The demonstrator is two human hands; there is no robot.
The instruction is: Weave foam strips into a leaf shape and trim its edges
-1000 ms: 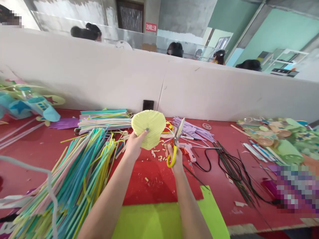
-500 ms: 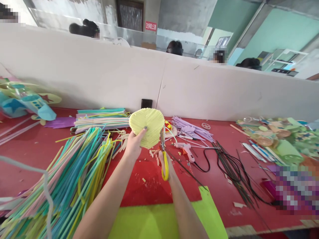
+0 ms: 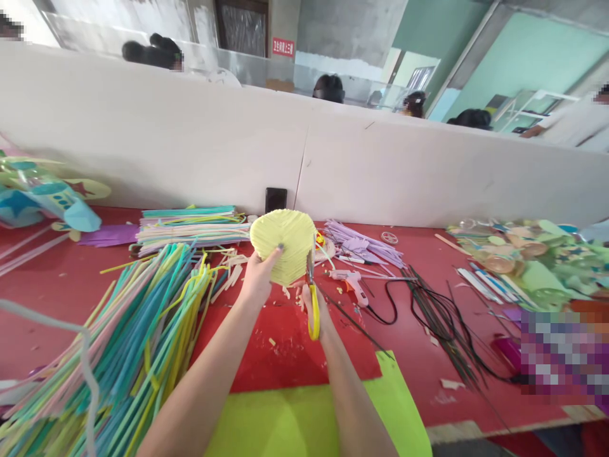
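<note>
Pinched by its lower left edge, a pale yellow ribbed leaf-shaped piece point(image 3: 285, 241) is held up in my left hand point(image 3: 259, 276), thumb across its front. My right hand point(image 3: 316, 304) grips a pair of scissors point(image 3: 313, 311) with yellow handles, blades pointing up. The blades stand along the right edge of the yellow piece; whether they are fully closed I cannot make out. Below both hands lies a red sheet point(image 3: 266, 355) with small pale scraps on it, over a lime-green sheet point(image 3: 280, 422).
Pastel pipe cleaners point(image 3: 124, 343) are heaped at left. A pink glue gun point(image 3: 351, 285) lies right of my hands, its black cord trailing among dark stems point(image 3: 442, 324). A black phone-like object point(image 3: 276, 200) leans against the white partition point(image 3: 200, 139). Several people's heads show beyond it.
The yellow piece has shifted slightly and sits a little nearer the scissors, their blades along its right edge. The view has moved a little, and a person in white now shows at far right.
</note>
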